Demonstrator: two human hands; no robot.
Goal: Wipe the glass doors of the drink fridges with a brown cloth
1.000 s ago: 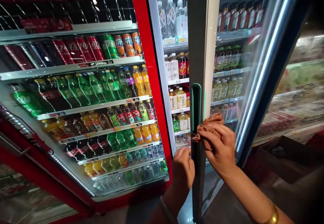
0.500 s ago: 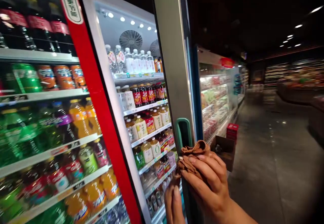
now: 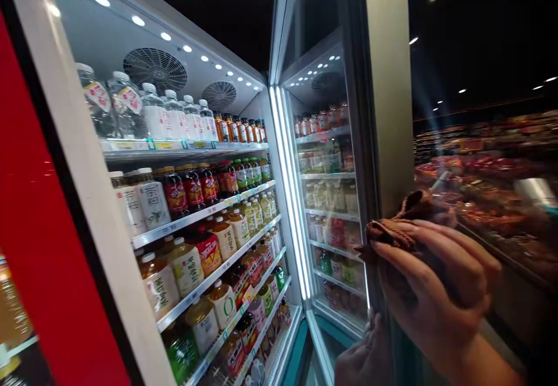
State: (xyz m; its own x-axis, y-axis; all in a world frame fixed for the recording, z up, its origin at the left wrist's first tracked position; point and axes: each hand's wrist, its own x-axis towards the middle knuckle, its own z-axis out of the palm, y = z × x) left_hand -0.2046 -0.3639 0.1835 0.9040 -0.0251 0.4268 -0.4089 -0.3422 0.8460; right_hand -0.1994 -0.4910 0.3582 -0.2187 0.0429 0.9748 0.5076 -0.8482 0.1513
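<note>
My right hand (image 3: 440,275) is closed around a crumpled brown cloth (image 3: 392,232). It presses the cloth against the edge of the open glass fridge door (image 3: 390,142), with my fingers bent over the folds. Low in the door's glass a dim, greyish hand shape appears, which looks like a reflection. My left hand itself cannot be made out. Left of the door stands the lit drinks fridge, its shelves (image 3: 244,258) lined with bottles.
Clear bottles (image 3: 157,113) fill the top shelf, below round fan grilles (image 3: 154,69). A red panel (image 3: 47,217) borders the fridge on the left. Beyond the door, at right, lies a blurred produce display (image 3: 488,200) under ceiling lights.
My view has swung toward the fridge, and the door's inner glass now shows more widely. My right hand still holds the cloth at the door edge. The fingers seen low down have turned dim.
</note>
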